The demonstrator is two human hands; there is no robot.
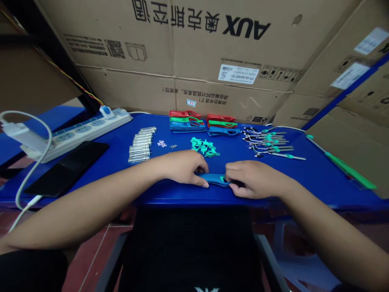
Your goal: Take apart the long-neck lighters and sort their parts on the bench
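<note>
Near the table's front edge, a blue plastic casing point(212, 177) lies between my two hands. My left hand point(187, 167) grips its left end, thumb in front and fingers curled behind. At the right end, my right hand point(253, 178) has thumb and fingers pinched around the casing. A small teal-green piece point(222, 178) sits in the casing beside the right fingertips; whether those fingers touch it I cannot tell. Just behind the hands is a pile of similar teal-green plastic pieces point(205, 147).
Red, green and blue casings point(188, 123) are stacked in two piles at the back. Metallic cylinders point(140, 145) line up on the left, near small pink parts point(162, 143). Wired metal rods point(273, 142) lie right. A phone point(68, 167) and power strip point(82, 132) occupy the far left.
</note>
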